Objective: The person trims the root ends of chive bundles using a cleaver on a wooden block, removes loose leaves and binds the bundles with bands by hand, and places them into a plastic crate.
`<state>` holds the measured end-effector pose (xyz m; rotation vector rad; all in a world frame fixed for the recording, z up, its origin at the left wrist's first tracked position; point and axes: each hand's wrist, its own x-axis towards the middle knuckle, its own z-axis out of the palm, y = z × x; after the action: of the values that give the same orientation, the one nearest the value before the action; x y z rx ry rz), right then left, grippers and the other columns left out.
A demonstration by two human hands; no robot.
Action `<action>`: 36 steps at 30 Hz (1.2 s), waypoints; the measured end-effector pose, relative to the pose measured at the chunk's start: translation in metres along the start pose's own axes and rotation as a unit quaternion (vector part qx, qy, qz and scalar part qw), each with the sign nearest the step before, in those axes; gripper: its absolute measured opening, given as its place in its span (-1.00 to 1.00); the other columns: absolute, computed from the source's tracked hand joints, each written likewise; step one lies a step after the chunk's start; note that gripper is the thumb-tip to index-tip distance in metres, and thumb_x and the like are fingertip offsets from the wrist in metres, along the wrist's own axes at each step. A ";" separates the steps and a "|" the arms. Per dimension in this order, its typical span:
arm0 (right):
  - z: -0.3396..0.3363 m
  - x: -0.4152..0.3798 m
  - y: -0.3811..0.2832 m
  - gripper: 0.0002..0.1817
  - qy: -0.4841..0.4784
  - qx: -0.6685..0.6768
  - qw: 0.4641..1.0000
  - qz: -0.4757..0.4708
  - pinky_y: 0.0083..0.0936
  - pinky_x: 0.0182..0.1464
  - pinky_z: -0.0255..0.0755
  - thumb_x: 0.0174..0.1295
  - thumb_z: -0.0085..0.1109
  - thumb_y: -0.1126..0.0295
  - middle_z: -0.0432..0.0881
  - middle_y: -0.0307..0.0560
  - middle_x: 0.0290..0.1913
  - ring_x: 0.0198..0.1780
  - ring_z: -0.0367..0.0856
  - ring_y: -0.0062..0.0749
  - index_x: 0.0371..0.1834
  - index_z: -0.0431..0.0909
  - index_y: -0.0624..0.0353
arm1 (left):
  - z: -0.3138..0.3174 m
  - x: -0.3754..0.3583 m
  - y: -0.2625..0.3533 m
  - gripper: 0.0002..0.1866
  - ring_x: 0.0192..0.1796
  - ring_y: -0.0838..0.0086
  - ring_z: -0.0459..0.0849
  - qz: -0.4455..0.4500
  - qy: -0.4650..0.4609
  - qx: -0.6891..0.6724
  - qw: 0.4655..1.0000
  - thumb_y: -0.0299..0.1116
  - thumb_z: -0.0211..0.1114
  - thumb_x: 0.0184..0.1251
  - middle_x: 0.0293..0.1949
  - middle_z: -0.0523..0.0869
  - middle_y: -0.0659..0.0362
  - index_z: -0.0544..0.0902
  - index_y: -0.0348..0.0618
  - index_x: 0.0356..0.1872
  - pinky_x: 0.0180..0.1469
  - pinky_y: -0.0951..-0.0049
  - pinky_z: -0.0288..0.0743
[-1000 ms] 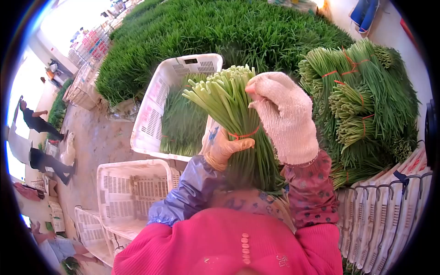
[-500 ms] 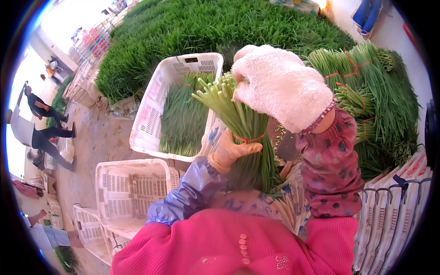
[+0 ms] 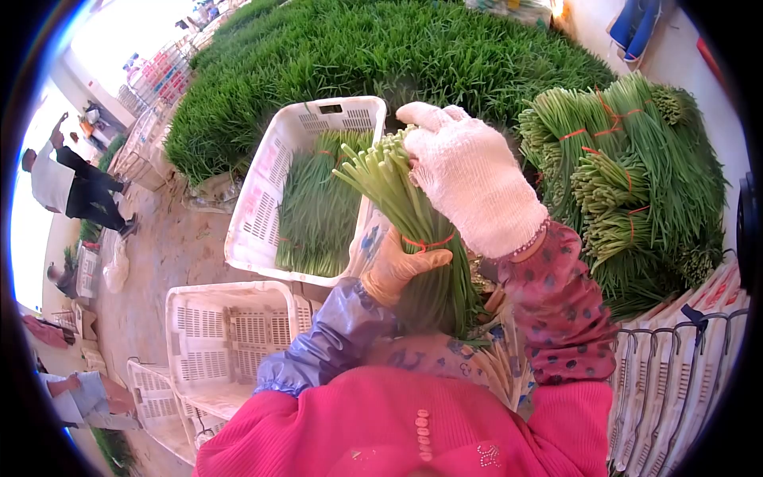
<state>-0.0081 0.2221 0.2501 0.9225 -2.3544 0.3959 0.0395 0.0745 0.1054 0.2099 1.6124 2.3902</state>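
Observation:
A bunch of garlic chives (image 3: 380, 181), tied with an orange-red band, slants upright in front of me with its pale cut ends up and leaves hanging down. My left hand (image 3: 401, 266), in a thin tan glove, is closed around it at the band. My right hand (image 3: 473, 171), in a white knitted glove, lies against the right side of the cut ends. Its upper fingers stretch out past the stems; its palm side is hidden. Just left of the bunch, a white plastic crate (image 3: 258, 211) holds tied chives (image 3: 322, 207).
A broad mass of loose green chives (image 3: 342, 60) spreads behind. Banded bundles (image 3: 628, 167) are piled at right, above stacked white crates (image 3: 675, 381). Another white crate (image 3: 230, 334) stands lower left. A person (image 3: 75, 183) is on the floor area at far left.
My right hand has shifted slightly down, and its upper fingers have straightened. The bunch stays in my left hand, almost unmoved. People at far left have changed position.

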 end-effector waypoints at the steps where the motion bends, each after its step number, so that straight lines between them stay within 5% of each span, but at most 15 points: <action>1: 0.002 0.000 0.002 -0.81 0.002 0.035 0.999 0.038 -0.26 0.07 0.59 0.05 0.35 0.48 0.64 -0.13 0.17 0.08 0.63 -0.06 -0.23 0.65 0.18 | 0.000 0.000 0.000 -0.25 0.05 0.53 0.65 -0.007 -0.001 0.009 1.000 -0.29 0.75 -0.04 0.03 0.73 0.23 0.58 -0.25 0.21 0.13 0.44 0.54; 5: 0.005 -0.004 0.013 -0.77 0.042 0.095 0.994 0.042 -0.25 0.10 0.59 0.06 0.37 0.46 0.63 -0.13 0.22 0.11 0.62 -0.03 -0.18 0.69 0.14 | 0.002 0.001 0.001 -0.26 0.04 0.55 0.65 0.015 -0.010 0.027 0.999 -0.27 0.76 -0.05 0.02 0.73 0.24 0.59 -0.24 0.18 0.11 0.45 0.54; 14: 0.009 -0.005 0.011 -0.94 0.030 0.097 0.993 0.065 -0.24 0.07 0.59 0.03 0.39 0.48 0.71 -0.14 0.13 0.05 0.66 -0.03 -0.41 0.72 0.16 | 0.002 -0.001 -0.006 -0.27 0.01 0.56 0.65 0.014 -0.005 0.008 1.000 -0.30 0.75 -0.03 -0.02 0.72 0.27 0.58 -0.19 0.19 0.10 0.45 0.55; 16: 0.015 0.000 0.008 -0.96 0.129 0.116 0.978 0.114 -0.32 0.01 0.61 0.11 0.35 0.51 0.72 -0.05 0.09 0.01 0.70 -0.13 -0.44 0.69 0.22 | 0.004 -0.001 -0.003 -0.25 0.00 0.57 0.65 -0.006 -0.007 -0.025 1.000 -0.34 0.75 -0.04 -0.02 0.71 0.29 0.56 -0.19 0.22 0.09 0.46 0.56; 19: 0.000 0.023 0.007 -0.87 0.274 0.315 0.878 0.233 -0.55 -0.18 0.69 0.21 0.24 0.62 0.75 -0.03 0.02 -0.26 0.75 -0.42 -0.20 0.68 0.23 | 0.001 0.004 -0.007 -0.18 0.17 0.51 0.61 -0.006 -0.053 0.010 0.999 -0.48 0.70 0.03 0.16 0.64 0.24 0.43 -0.18 0.34 0.26 0.39 0.52; 21: -0.041 0.041 0.007 -0.75 0.392 0.537 0.707 0.240 -0.55 -0.18 0.72 0.16 0.26 0.69 0.71 -0.09 0.13 -0.30 0.75 -0.44 -0.13 0.67 0.16 | 0.001 0.006 -0.010 -0.17 0.17 0.52 0.61 0.015 -0.058 0.002 0.998 -0.48 0.69 0.03 0.16 0.64 0.25 0.42 -0.18 0.35 0.26 0.40 0.52; 23: -0.074 0.037 0.016 -0.84 0.424 0.497 0.727 0.212 -0.57 -0.21 0.58 0.33 0.21 0.45 0.74 -0.07 -0.06 -0.29 0.70 -0.47 -0.07 0.65 0.20 | -0.002 0.010 -0.015 -0.16 0.17 0.52 0.61 0.039 -0.062 -0.009 0.997 -0.48 0.69 0.03 0.16 0.64 0.25 0.42 -0.17 0.35 0.25 0.40 0.52; 26: -0.099 0.036 -0.003 -0.56 0.508 0.486 0.704 0.102 -0.80 -0.48 0.26 0.55 0.04 0.03 0.73 -0.07 -0.15 -0.47 0.49 -0.71 0.11 0.56 0.22 | -0.008 0.013 -0.019 -0.17 0.15 0.53 0.62 0.033 -0.040 -0.027 0.998 -0.48 0.69 0.03 0.15 0.64 0.25 0.42 -0.16 0.34 0.23 0.41 0.54; 29: -0.085 0.016 0.011 -0.79 0.320 0.277 0.906 -0.001 -0.61 -0.28 0.53 0.26 0.28 0.50 0.68 -0.08 0.09 -0.28 0.65 -0.52 -0.04 0.62 0.18 | -0.012 0.013 -0.012 -0.18 0.14 0.53 0.62 -0.014 -0.019 -0.019 1.000 -0.49 0.69 0.02 0.15 0.63 0.25 0.42 -0.15 0.33 0.20 0.42 0.56; 31: -0.057 0.005 0.005 -0.76 0.127 0.116 0.985 -0.005 -0.49 -0.22 0.62 0.16 0.31 0.54 0.61 -0.10 0.23 -0.20 0.72 -0.30 -0.09 0.63 0.12 | -0.011 0.011 -0.009 -0.19 0.13 0.52 0.63 0.009 -0.011 0.037 0.999 -0.49 0.69 0.02 0.14 0.64 0.24 0.43 -0.15 0.32 0.18 0.43 0.58; 33: -0.034 -0.001 -0.001 -0.73 0.010 0.040 0.999 -0.005 -0.36 -0.17 0.70 0.07 0.33 0.58 0.55 -0.12 0.37 -0.13 0.79 -0.09 -0.15 0.65 0.06 | -0.008 0.008 -0.016 -0.18 0.14 0.52 0.62 -0.001 -0.011 0.011 1.000 -0.49 0.69 0.02 0.14 0.63 0.23 0.42 -0.15 0.32 0.19 0.42 0.57; 36: -0.020 0.002 -0.001 -0.75 -0.041 0.027 0.999 -0.017 -0.29 -0.21 0.68 0.10 0.30 0.50 0.55 -0.18 0.35 -0.22 0.77 -0.10 -0.13 0.65 0.02 | -0.002 0.007 -0.015 -0.15 0.17 0.50 0.61 0.000 -0.026 -0.002 1.000 -0.48 0.70 0.00 0.16 0.63 0.23 0.40 -0.16 0.34 0.23 0.39 0.54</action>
<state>-0.0006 0.2293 0.2674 1.0199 -2.4097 0.4184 0.0341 0.0802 0.0911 0.2691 1.5847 2.3671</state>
